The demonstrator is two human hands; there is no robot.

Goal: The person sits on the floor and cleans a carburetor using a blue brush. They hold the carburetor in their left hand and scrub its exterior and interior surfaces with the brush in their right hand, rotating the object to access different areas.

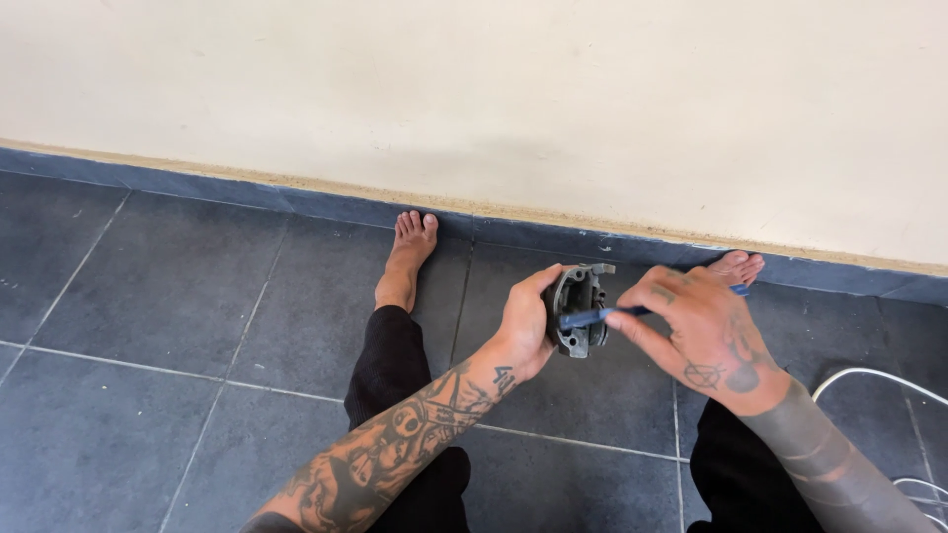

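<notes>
My left hand (525,326) grips a grey metal cast part (578,309) with round holes, held upright above the floor between my legs. My right hand (696,331) holds a thin blue tool (592,316) like a pen, its tip laid across the face of the metal part. Both forearms are tattooed.
I sit on dark grey floor tiles (158,296) with legs in black trousers stretched toward a cream wall (494,89) with a dark skirting strip. My bare feet (410,252) touch the skirting. A white cable (869,380) lies at the right edge.
</notes>
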